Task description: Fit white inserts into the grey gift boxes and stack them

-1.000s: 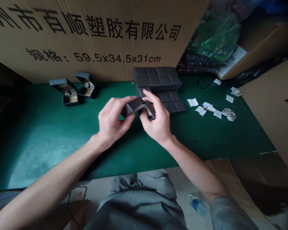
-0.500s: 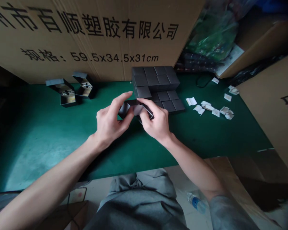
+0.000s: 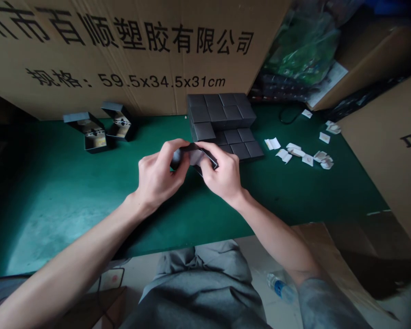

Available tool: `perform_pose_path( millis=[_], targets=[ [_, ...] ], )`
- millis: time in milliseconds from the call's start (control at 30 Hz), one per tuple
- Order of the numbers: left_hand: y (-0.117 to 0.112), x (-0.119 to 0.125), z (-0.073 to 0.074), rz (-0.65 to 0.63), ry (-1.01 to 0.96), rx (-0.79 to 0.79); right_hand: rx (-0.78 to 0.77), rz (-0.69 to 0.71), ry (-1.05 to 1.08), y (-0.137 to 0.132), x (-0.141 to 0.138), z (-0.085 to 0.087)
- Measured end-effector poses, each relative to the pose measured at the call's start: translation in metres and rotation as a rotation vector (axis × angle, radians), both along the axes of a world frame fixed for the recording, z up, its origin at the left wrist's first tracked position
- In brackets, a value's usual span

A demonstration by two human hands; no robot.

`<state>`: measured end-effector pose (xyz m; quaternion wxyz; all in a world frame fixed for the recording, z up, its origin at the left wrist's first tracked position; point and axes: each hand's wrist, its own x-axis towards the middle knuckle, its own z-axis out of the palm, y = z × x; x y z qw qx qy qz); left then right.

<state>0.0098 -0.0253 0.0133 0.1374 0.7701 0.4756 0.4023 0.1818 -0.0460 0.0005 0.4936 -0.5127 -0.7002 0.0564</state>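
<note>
Between both hands, above the green table, is a small black jewelry box (image 3: 210, 160) with its lid raised and a pale inside showing. My left hand (image 3: 159, 171) is closed on its left side, index finger along the top edge and thumb at the inside. My right hand (image 3: 223, 171) grips the right side, with the thumb in the opening. Fingers hide much of the box. Just behind it stands a stack of closed black boxes (image 3: 222, 107). At the back left, two opened black boxes, one on the left (image 3: 95, 141) and one beside it (image 3: 121, 131), show pale insides.
A large printed cardboard carton (image 3: 130, 59) stands along the back of the green table (image 3: 71, 192). Several small white folded pieces (image 3: 294, 151) lie to the right, near a thin black loop (image 3: 289, 119). A plastic bottle (image 3: 280, 289) lies on the floor below.
My left index finger has come down from a raised position onto the box's top edge. The right hand keeps almost the same grip.
</note>
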Motion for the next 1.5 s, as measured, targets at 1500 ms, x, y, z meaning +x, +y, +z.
perform_pose_path(
  millis=[1500],
  targets=[
    [0.005,0.002,-0.01,-0.081,0.0,0.281,0.263,0.045,-0.071,0.003,0.002,-0.008]
  ],
)
